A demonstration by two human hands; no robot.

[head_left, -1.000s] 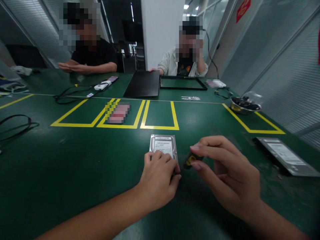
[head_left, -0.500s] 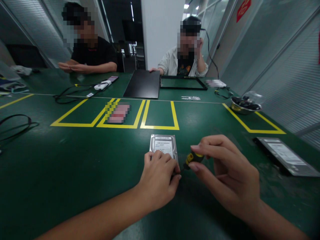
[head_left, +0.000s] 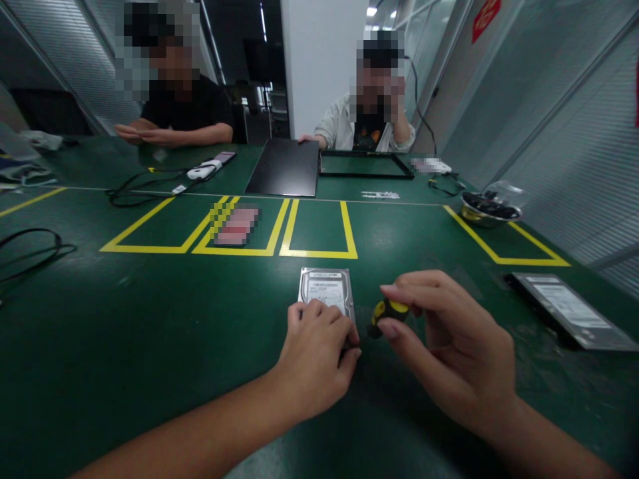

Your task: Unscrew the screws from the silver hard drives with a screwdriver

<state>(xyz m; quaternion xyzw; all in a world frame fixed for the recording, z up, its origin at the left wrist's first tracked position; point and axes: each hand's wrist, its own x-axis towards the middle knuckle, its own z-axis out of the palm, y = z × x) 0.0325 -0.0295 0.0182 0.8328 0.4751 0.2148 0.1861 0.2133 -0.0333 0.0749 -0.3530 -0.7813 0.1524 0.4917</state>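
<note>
A silver hard drive (head_left: 325,283) with a white label lies on the green table in front of me. My left hand (head_left: 319,352) is closed over its near end, fingers curled round it and hiding that part. Between the thumb and fingers of my right hand (head_left: 449,352) is a short black and yellow screwdriver (head_left: 392,310). Its tip points left toward the drive's near right corner, beside my left thumb; whether it touches anything there is hidden.
At right lies a larger labelled drive-like unit (head_left: 574,311), with a metal bowl (head_left: 492,211) of dark items behind it. Yellow tape (head_left: 319,254) outlines areas; a blurred pink object (head_left: 238,226) sits in one. Across the table, two people sit near a black panel (head_left: 284,167) and frame (head_left: 367,175).
The screwdriver's handle has turned a little in my right fingers, showing more yellow on its end. My left hand and the hard drive stay in place.
</note>
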